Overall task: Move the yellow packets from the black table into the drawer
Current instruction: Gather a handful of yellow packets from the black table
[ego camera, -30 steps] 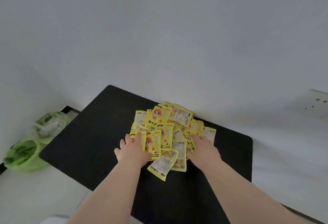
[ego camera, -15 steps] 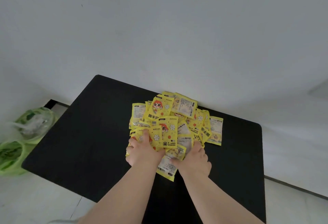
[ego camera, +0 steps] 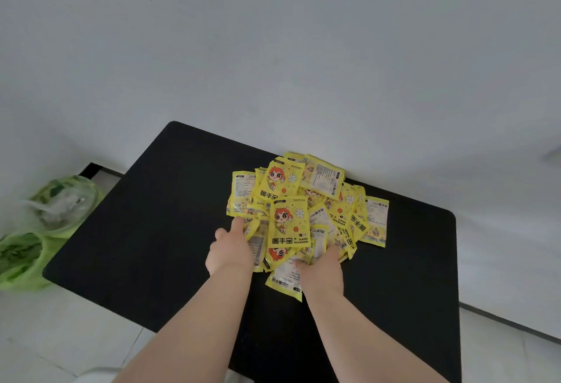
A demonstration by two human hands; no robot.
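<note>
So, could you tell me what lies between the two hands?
In the head view, yellow packets fill the gap between the left hand and right hand.

White wall (ego camera: 273, 33) rises behind pale floor tiles (ego camera: 60, 337) and green bags (ego camera: 24, 261).

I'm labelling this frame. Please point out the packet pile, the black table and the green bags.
packet pile (ego camera: 290, 224), head view, front face of the top packet.
black table (ego camera: 145, 230), head view, bare top left of the pile.
green bags (ego camera: 21, 261), head view, side of the nearer bag.
</note>
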